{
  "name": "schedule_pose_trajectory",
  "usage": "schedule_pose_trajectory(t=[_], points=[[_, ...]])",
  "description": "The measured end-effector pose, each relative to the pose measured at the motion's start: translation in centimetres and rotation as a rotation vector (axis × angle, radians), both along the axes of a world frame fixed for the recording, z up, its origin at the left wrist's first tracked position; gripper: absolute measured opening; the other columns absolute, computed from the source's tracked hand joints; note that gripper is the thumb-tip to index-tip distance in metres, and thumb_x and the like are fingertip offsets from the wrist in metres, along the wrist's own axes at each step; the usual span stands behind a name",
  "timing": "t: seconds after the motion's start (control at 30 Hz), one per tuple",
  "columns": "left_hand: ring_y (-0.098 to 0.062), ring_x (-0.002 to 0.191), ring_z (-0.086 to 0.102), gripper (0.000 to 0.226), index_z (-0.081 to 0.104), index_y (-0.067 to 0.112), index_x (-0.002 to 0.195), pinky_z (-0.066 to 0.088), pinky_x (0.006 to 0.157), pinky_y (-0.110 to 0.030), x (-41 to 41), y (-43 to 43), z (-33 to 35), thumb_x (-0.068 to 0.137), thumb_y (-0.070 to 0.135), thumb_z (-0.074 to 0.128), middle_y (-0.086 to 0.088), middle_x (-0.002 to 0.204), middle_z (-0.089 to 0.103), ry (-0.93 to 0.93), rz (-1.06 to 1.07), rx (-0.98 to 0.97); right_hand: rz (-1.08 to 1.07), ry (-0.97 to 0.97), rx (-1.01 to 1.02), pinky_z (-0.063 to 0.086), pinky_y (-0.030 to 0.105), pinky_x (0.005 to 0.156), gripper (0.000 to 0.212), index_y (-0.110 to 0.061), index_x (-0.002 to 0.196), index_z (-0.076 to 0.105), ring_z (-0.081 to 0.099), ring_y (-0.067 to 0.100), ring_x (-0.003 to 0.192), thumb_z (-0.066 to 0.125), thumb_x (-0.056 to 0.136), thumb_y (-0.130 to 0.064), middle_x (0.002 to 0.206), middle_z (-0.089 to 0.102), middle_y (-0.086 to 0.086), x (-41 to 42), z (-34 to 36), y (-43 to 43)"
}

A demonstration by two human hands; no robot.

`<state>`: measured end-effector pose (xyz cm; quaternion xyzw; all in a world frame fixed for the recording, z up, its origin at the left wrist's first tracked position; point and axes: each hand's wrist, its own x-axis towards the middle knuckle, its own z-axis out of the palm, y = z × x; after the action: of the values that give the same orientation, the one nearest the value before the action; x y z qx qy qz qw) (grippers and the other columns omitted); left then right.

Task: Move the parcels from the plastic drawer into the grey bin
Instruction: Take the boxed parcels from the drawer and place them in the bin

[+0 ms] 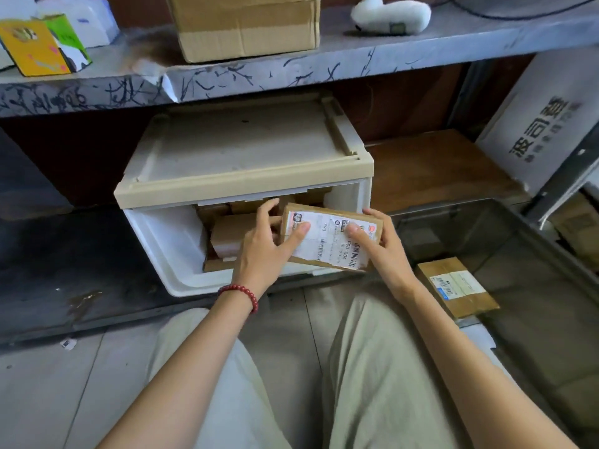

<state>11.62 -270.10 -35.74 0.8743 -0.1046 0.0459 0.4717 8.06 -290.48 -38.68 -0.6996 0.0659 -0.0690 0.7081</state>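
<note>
Flat brown parcel [327, 244], white shipping label facing up, held tilted over the front right corner of the open plastic drawer [175, 251]. It is clear of the drawer's contents and not in the bin.

Left hand [262, 251] grips its left edge: thumb pressed on the label, fingers curled behind. Right hand [381, 244] grips the right edge the same way, thumb on the barcode area, fingers wrapped round the far side.

More brown parcels [227, 233] are packed in the drawer behind the held one; the count is unclear. The drawer is white and pulled out of a unit with a beige top [246, 147].

Grey bin [538, 306] stands on the floor just right of the drawer. One labelled parcel [457, 288] lies flat on its bottom, near the left wall.

Red bead bracelet [240, 294] on the left wrist. Person's knees in pale trousers [376, 367] below the hands, tiled floor between.

Scribbled grey shelf [324, 63] overhead carries a cardboard box [246, 27], a white plush toy [389, 14] and coloured cartons [39, 47].
</note>
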Motion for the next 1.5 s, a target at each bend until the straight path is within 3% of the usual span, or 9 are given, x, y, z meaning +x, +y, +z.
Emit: schedule_pose_trajectory(t=[0.23, 0.37, 0.6, 0.77, 0.93, 1.13, 1.23, 1.4, 1.5], points=[[-0.010, 0.114, 0.052, 0.052, 0.043, 0.030, 0.133, 0.044, 0.082, -0.023, -0.5, -9.7, 0.0, 0.088, 0.052, 0.057, 0.011, 0.131, 0.049, -0.144, -0.220, 0.334, -0.308, 0.078, -0.104, 0.061, 0.034, 0.072, 0.050, -0.025, 0.116, 0.051, 0.072, 0.015, 0.089, 0.065, 0.078, -0.053, 0.107, 0.069, 0.001, -4.8, -1.1, -7.6], [-0.011, 0.116, 0.051, 0.041, 0.049, 0.029, 0.129, 0.041, 0.081, -0.022, -1.5, -14.0, -1.5, 0.092, 0.047, 0.053, 0.010, 0.131, 0.051, -0.279, -0.291, 0.519, -0.544, 0.149, -0.091, 0.054, 0.016, 0.059, 0.035, -0.019, 0.113, 0.053, 0.070, 0.008, 0.079, 0.064, 0.088, -0.042, 0.099, 0.069, -0.002, -7.9, -2.9, -11.5], [-0.014, 0.119, 0.049, 0.035, 0.052, 0.027, 0.127, 0.041, 0.095, -0.031, -2.1, -17.5, -4.0, 0.096, 0.042, 0.046, 0.006, 0.129, 0.057, -0.414, -0.432, 0.753, -0.860, 0.354, 0.053, 0.057, 0.042, 0.087, 0.048, -0.029, 0.110, 0.041, 0.068, 0.015, 0.090, 0.062, 0.082, -0.061, 0.095, 0.062, -0.010, -10.8, -9.5, -16.0], [-0.015, 0.113, 0.054, 0.034, 0.055, 0.025, 0.125, 0.045, 0.091, -0.031, -2.1, -18.5, -4.5, 0.096, 0.040, 0.048, 0.004, 0.121, 0.062, -0.353, -0.414, 0.680, -0.882, 0.513, 0.211, 0.055, 0.035, 0.082, 0.060, -0.022, 0.121, 0.034, 0.065, 0.018, 0.095, 0.066, 0.083, -0.055, 0.113, 0.062, 0.003, -11.1, -13.2, -16.3], [-0.017, 0.094, 0.060, 0.025, 0.062, 0.020, 0.113, 0.050, 0.076, -0.032, -2.2, -19.4, -4.6, 0.093, 0.033, 0.055, 0.000, 0.098, 0.069, -0.437, -0.423, 0.624, -0.847, 0.641, 0.392, 0.054, 0.028, 0.058, 0.074, -0.013, 0.125, 0.042, 0.067, 0.019, 0.091, 0.073, 0.075, -0.057, 0.113, 0.064, 0.006, -10.6, -17.7, -15.8], [-0.021, 0.093, 0.063, 0.029, 0.065, 0.017, 0.111, 0.050, 0.076, -0.034, -1.3, -20.1, -5.5, 0.088, 0.034, 0.063, -0.004, 0.099, 0.071, -0.408, -0.438, 0.621, -0.784, 0.717, 0.509, 0.047, 0.020, 0.042, 0.053, -0.008, 0.121, 0.059, 0.065, 0.017, 0.068, 0.066, 0.087, -0.047, 0.100, 0.069, 0.007, -9.1, -20.6, -15.6], [-0.021, 0.089, 0.064, 0.026, 0.066, 0.016, 0.108, 0.050, 0.074, -0.034, -0.8, -20.2, -6.0, 0.086, 0.031, 0.066, -0.004, 0.093, 0.071, -0.392, -0.425, 0.589, -0.717, 0.742, 0.481, 0.046, 0.020, 0.043, 0.049, -0.009, 0.119, 0.060, 0.065, 0.014, 0.064, 0.062, 0.090, -0.048, 0.097, 0.072, 0.006, -8.1, -20.9, -15.7], [-0.019, 0.086, 0.062, 0.024, 0.065, 0.017, 0.105, 0.049, 0.073, -0.035, -0.1, -20.4, -6.8, 0.086, 0.031, 0.066, 0.000, 0.089, 0.070, -0.395, -0.445, 0.599, -0.637, 0.759, 0.398, 0.050, 0.023, 0.050, 0.059, -0.007, 0.124, 0.057, 0.068, 0.021, 0.088, 0.063, 0.087, -0.052, 0.115, 0.069, 0.009, -5.7, -21.8, -16.1], [-0.017, 0.085, 0.061, 0.022, 0.065, 0.018, 0.104, 0.045, 0.072, -0.031, 0.3, -20.4, -7.1, 0.087, 0.033, 0.064, 0.002, 0.088, 0.069, -0.391, -0.438, 0.580, -0.658, 0.768, 0.422, 0.057, 0.029, 0.070, 0.084, -0.007, 0.145, 0.025, 0.063, 0.026, 0.110, 0.065, 0.086, -0.050, 0.138, 0.051, 0.012, -4.5, -21.9, -16.2]])
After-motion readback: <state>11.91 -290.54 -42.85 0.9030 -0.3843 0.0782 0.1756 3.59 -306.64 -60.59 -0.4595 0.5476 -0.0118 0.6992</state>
